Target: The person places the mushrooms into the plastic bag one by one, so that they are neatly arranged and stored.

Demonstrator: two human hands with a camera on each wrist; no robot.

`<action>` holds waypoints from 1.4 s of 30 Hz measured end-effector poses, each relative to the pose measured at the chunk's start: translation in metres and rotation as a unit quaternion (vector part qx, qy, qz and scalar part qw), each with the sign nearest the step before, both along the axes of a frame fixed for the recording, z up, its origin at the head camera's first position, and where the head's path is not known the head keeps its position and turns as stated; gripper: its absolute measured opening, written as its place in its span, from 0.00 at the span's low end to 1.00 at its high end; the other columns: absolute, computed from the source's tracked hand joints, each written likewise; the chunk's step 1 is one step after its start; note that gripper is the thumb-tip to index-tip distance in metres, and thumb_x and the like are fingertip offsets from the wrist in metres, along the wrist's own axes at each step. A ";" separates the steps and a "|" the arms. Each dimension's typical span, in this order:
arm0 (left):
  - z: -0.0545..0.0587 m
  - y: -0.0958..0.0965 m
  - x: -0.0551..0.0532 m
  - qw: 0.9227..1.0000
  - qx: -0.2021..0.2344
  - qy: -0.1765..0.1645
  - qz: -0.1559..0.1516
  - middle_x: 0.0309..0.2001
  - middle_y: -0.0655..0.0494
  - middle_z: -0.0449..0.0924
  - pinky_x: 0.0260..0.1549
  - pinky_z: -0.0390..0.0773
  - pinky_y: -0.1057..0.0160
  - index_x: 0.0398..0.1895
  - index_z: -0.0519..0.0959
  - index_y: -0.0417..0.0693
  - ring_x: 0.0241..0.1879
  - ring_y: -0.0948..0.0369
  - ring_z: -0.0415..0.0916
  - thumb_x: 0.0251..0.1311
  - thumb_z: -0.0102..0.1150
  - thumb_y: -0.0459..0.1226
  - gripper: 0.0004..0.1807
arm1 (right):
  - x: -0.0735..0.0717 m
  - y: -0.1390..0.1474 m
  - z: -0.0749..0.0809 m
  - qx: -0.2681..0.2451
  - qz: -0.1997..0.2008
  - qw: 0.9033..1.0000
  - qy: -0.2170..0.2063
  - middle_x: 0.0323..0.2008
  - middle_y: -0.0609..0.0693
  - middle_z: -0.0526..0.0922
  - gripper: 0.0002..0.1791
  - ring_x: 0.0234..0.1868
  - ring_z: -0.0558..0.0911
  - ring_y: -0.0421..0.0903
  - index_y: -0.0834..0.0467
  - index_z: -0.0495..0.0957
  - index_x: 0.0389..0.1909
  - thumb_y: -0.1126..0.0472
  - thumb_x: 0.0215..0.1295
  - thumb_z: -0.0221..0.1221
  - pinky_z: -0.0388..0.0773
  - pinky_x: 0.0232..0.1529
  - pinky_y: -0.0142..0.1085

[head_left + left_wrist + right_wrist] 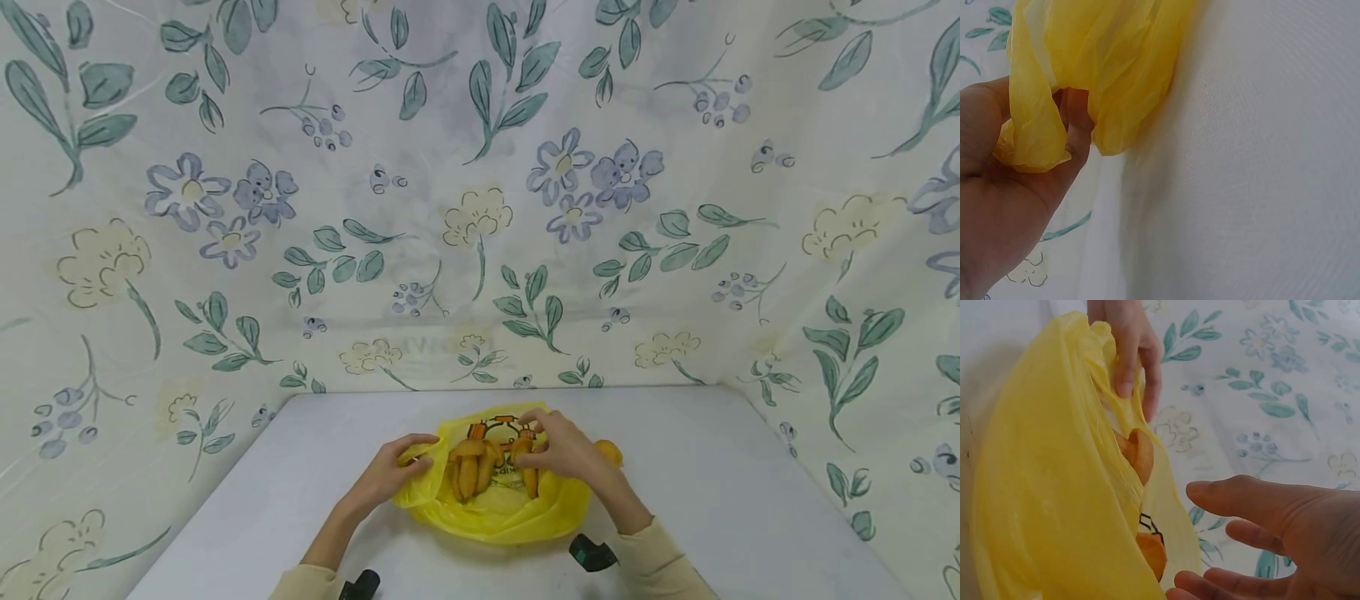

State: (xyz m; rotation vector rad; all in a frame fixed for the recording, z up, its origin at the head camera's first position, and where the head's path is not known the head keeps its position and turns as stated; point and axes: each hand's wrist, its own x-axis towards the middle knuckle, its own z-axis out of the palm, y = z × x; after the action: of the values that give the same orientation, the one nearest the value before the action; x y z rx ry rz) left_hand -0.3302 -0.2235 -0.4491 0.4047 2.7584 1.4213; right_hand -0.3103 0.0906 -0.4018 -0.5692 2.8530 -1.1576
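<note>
A yellow plastic bag [491, 527] lies on the table with its mouth spread. Inside it are several orange-brown, mushroom-shaped pieces [468, 471] with caps and stems. At the bag's left edge, my left hand [392, 471] grips a fold of plastic; the left wrist view shows the yellow film [1038, 125] between thumb and fingers. My right hand [561, 446] is over the bag's right side, by another mushroom-shaped piece [529, 479]. From the right wrist, that hand [1297, 537] shows spread fingers with nothing between them, just outside the bag opening.
An orange rounded piece [609, 452] lies on the white table [675, 467] beyond the right wrist. Black wrist devices [592, 553] sit below each forearm. Floral-patterned sheeting [480, 250] rises behind the table and at both sides.
</note>
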 end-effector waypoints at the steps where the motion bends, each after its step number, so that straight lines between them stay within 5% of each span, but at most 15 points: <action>1: 0.000 0.000 0.000 1.000 0.001 0.001 -0.002 0.66 0.47 0.73 0.67 0.63 0.41 0.60 0.77 0.53 0.68 0.46 0.65 0.66 0.60 0.41 0.19 | 0.000 0.001 0.000 -0.001 -0.003 1.000 -0.001 0.54 0.63 0.75 0.30 0.40 0.79 0.48 0.53 0.73 0.60 0.55 0.57 0.70 0.81 0.40 0.40; 28: 0.001 -0.001 0.000 1.000 0.001 0.010 -0.011 0.66 0.47 0.73 0.67 0.62 0.40 0.59 0.77 0.53 0.68 0.45 0.65 0.65 0.60 0.41 0.19 | 0.007 0.041 0.005 0.000 -0.051 0.999 -0.001 0.55 0.61 0.74 0.30 0.41 0.79 0.47 0.53 0.73 0.60 0.55 0.56 0.71 0.82 0.43 0.41; 42: 0.002 0.001 0.000 1.000 0.000 0.008 -0.003 0.66 0.47 0.73 0.66 0.64 0.41 0.60 0.77 0.53 0.67 0.47 0.66 0.65 0.60 0.40 0.19 | -0.003 0.060 0.001 0.009 -0.072 0.997 -0.024 0.56 0.62 0.73 0.30 0.41 0.81 0.47 0.53 0.71 0.62 0.59 0.59 0.68 0.83 0.39 0.40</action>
State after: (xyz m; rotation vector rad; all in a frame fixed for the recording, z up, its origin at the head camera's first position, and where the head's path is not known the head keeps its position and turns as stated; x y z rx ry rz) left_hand -0.3303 -0.2225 -0.4472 0.4261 2.7674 1.4227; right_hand -0.3136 0.1508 -0.4003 -0.3341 2.9030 -1.1449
